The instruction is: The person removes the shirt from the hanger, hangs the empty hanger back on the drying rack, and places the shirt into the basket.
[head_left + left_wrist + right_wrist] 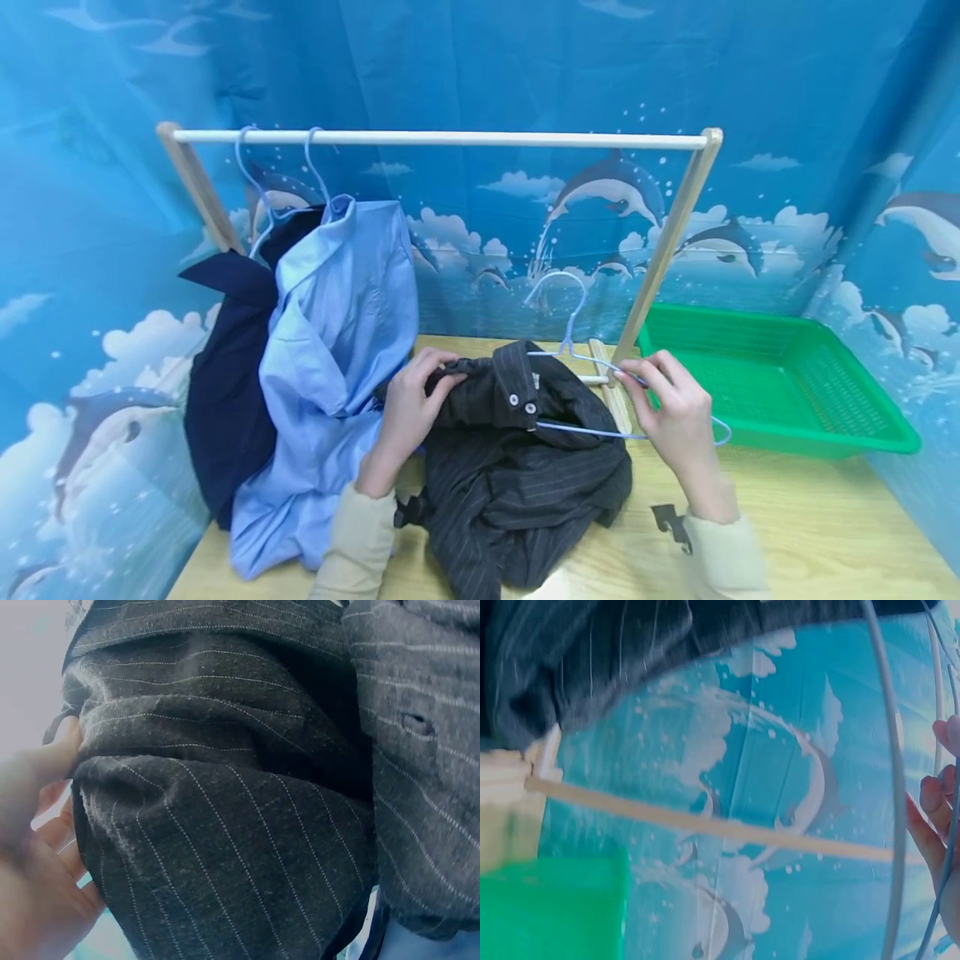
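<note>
A dark pinstriped shirt (517,475) lies bunched on the wooden table (825,533), with a light blue wire hanger (570,333) partly inside its collar. My left hand (416,400) grips the shirt's collar at the left; up close the pinstriped shirt (225,810) fills the left wrist view, with my left hand's fingers (37,847) at its edge. My right hand (671,408) pinches the hanger's right arm. In the right wrist view the hanger wire (892,787) runs past my fingertips (930,817).
A wooden clothes rail (442,137) stands at the back of the table. A light blue shirt (337,350) and a navy garment (232,375) hang from it on wire hangers at the left. A green plastic basket (780,383) sits at the right.
</note>
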### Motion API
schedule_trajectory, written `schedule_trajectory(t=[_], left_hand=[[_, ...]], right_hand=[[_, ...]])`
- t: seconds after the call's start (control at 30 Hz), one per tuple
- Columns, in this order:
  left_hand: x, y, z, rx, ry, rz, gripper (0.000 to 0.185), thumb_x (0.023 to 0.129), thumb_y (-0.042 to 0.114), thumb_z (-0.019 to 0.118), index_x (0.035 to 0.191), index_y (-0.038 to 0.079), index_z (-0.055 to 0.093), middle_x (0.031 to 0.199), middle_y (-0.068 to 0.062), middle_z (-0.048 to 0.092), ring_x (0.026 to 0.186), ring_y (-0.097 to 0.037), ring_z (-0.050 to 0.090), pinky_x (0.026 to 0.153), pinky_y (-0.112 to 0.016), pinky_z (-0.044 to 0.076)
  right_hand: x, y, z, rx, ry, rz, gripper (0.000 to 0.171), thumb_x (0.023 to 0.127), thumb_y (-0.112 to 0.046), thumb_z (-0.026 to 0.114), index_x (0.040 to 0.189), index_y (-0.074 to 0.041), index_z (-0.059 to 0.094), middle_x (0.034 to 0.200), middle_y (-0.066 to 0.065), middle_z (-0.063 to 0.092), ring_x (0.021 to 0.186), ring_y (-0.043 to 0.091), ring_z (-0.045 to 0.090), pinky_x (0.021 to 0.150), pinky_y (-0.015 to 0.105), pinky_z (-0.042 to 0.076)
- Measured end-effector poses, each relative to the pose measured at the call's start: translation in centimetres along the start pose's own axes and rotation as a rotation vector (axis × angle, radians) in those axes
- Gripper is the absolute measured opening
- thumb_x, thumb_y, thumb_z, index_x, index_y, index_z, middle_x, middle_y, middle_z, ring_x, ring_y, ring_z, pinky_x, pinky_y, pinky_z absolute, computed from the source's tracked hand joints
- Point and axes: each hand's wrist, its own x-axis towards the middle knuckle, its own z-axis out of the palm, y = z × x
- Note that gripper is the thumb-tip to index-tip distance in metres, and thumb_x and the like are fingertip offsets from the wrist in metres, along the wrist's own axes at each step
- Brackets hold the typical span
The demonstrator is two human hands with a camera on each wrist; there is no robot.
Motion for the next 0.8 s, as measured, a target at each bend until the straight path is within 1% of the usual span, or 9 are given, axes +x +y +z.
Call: schedule_trajectory(t=[0.13,0.3,0.47,0.6,0.8], left_hand=[[0.0,-0.3,-0.2,-0.003,0.005,-0.008,0.014,0.094,0.011,0.073,0.107,0.007,0.072,0.101,-0.007,0.069,0.095,-0.024,0.069,0.084,-0.042,0.055],[0.0,-0.4,-0.2,-0.004,0.008,-0.014,0.013,0.094,0.010,0.072,0.107,0.007,0.072,0.100,-0.006,0.068,0.094,-0.023,0.068,0.082,-0.042,0.055],[0.1,-0.4,-0.4,-0.022,0.017,-0.001,0.014,0.093,0.009,0.073,0.107,0.006,0.072,0.100,-0.008,0.068,0.093,-0.024,0.068,0.082,-0.042,0.055],[0.2,-0.4,-0.4,-0.030,0.013,-0.009,0.016,0.092,0.009,0.074,0.108,0.006,0.072,0.101,-0.008,0.069,0.095,-0.024,0.068,0.082,-0.042,0.055],[0.1,-0.6,-0.6,-0.024,-0.007,-0.037,0.015,0.094,0.012,0.073,0.108,0.007,0.072,0.102,-0.008,0.069,0.095,-0.024,0.068,0.081,-0.042,0.056]], right_hand=[[0.1,0.7,-1.0,-0.041,0.044,0.012,0.036,0.102,-0.032,0.063,0.088,-0.002,0.075,0.075,0.010,0.061,0.062,0.022,0.058,0.057,0.032,0.042],[0.3,1.3,-1.9,-0.068,0.087,0.017,0.036,0.100,-0.033,0.064,0.086,-0.001,0.076,0.073,0.011,0.060,0.062,0.026,0.057,0.057,0.034,0.041],[0.4,1.2,-2.1,-0.097,0.123,0.008,0.037,0.100,-0.033,0.065,0.085,-0.001,0.076,0.072,0.013,0.060,0.062,0.030,0.057,0.057,0.037,0.039],[0.3,1.1,-2.3,-0.129,0.144,-0.016,0.038,0.101,-0.033,0.065,0.085,-0.001,0.076,0.071,0.013,0.060,0.060,0.032,0.055,0.055,0.040,0.038],[0.2,1.2,-2.9,-0.236,0.175,-0.099,0.037,0.101,-0.032,0.065,0.082,-0.002,0.076,0.066,0.012,0.060,0.053,0.035,0.051,0.049,0.045,0.039]])
